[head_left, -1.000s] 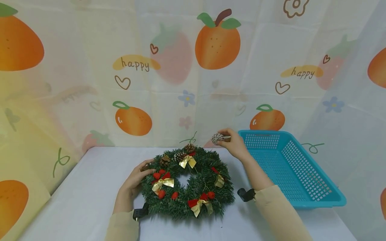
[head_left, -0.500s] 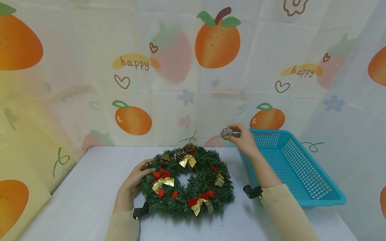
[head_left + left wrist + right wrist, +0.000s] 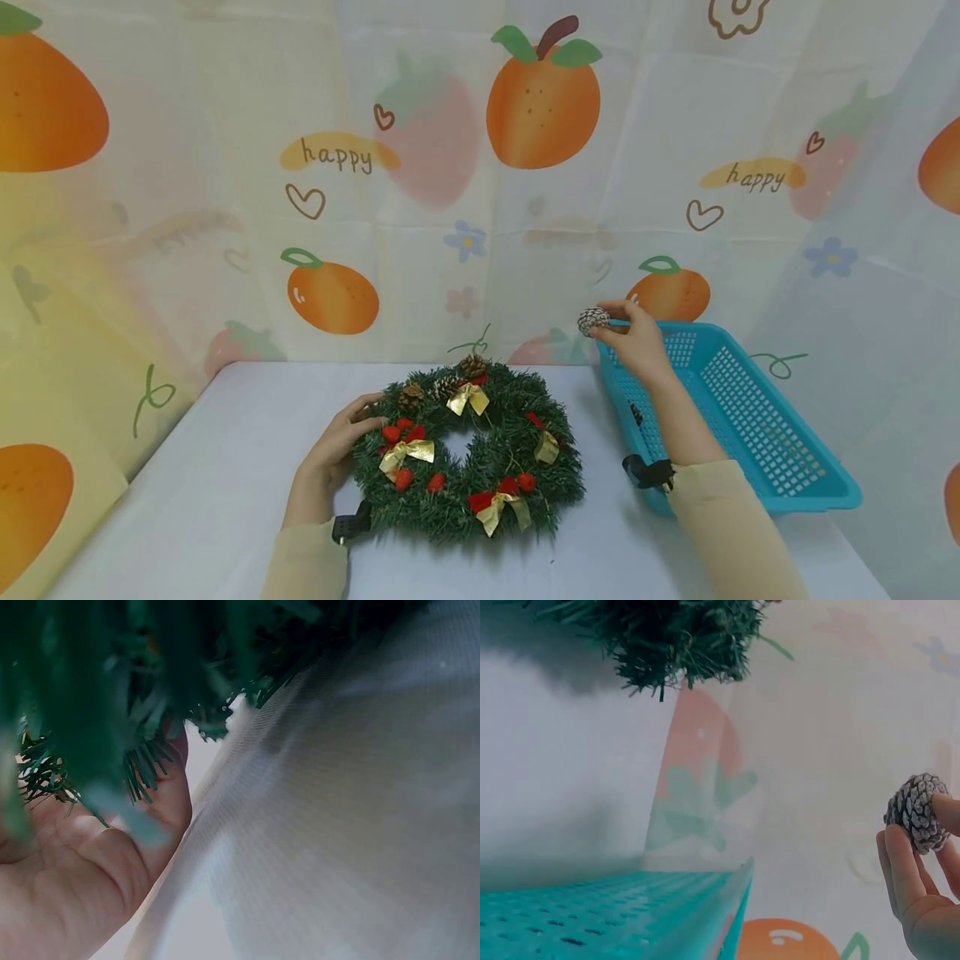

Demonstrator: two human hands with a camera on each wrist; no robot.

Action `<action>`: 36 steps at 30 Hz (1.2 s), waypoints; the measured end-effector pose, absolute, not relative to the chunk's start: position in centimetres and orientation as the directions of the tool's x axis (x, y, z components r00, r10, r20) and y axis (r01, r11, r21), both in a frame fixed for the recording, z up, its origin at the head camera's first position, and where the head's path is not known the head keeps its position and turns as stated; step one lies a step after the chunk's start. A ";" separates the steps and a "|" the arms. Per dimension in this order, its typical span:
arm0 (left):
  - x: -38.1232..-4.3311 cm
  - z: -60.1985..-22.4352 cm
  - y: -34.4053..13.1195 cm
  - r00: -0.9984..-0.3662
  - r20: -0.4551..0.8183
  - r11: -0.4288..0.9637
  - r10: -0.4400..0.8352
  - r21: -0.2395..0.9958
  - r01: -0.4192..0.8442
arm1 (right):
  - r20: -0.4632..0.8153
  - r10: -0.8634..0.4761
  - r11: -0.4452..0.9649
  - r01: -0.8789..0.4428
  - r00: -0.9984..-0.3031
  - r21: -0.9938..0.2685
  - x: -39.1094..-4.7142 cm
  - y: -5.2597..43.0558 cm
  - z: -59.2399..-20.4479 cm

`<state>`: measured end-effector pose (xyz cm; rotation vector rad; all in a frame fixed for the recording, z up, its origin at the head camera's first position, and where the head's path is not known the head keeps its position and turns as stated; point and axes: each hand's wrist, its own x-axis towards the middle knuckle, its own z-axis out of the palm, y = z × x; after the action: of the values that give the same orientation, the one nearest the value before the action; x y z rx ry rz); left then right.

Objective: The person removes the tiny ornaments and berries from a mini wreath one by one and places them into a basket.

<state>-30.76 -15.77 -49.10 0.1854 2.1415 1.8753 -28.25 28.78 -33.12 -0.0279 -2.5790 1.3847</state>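
A green wreath lies on the white table, dressed with gold bows, red berries and brown pine cones. My left hand grips its left edge; in the left wrist view the palm sits under the green needles. My right hand pinches a white-tipped pine cone in the air above the back left corner of the blue basket. The right wrist view shows this pine cone between thumb and fingers, apart from the basket.
The basket stands to the right of the wreath, with a small dark item visible at its left wall. Behind the table hangs a fruit-printed cloth. Black wrist cameras are strapped to both wrists.
My right hand has moved right with the pine cone, from beside the wreath's back to over the basket's left corner. The left hand and the wreath have stayed still.
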 end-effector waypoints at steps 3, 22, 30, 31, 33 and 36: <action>-30.8 -49.0 -15.7 -0.947 -0.142 0.114 0.288 0.987 -0.113 | 0.189 0.138 0.554 -0.083 -0.972 -0.829 -28.1 29.4 -32.9; -30.9 -49.2 -15.8 -0.949 -0.128 0.128 0.289 0.987 -0.094 | 0.184 0.207 0.497 -0.058 -0.961 -0.866 -27.0 32.9 -31.8; -30.8 -49.1 -15.8 -0.946 -0.131 0.135 0.296 0.986 -0.094 | 0.160 0.256 0.457 -0.027 -0.953 -0.889 -27.2 34.5 -32.9; -30.8 -49.1 -15.9 -0.947 -0.128 0.139 0.293 0.986 -0.091 | 0.155 0.266 0.458 -0.017 -0.951 -0.889 -27.3 34.6 -33.0; -30.8 -49.1 -15.9 -0.949 -0.121 0.150 0.292 0.986 -0.079 | 0.139 0.284 0.445 0.002 -0.949 -0.895 -27.3 34.8 -33.3; -30.8 -49.1 -15.9 -0.950 -0.116 0.153 0.289 0.985 -0.074 | 0.108 0.308 0.444 0.043 -0.945 -0.895 -27.4 35.0 -33.8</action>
<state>-30.80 -15.88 -49.05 0.2084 2.1556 1.8683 -27.38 34.96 -33.77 -0.3033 -2.4432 1.5028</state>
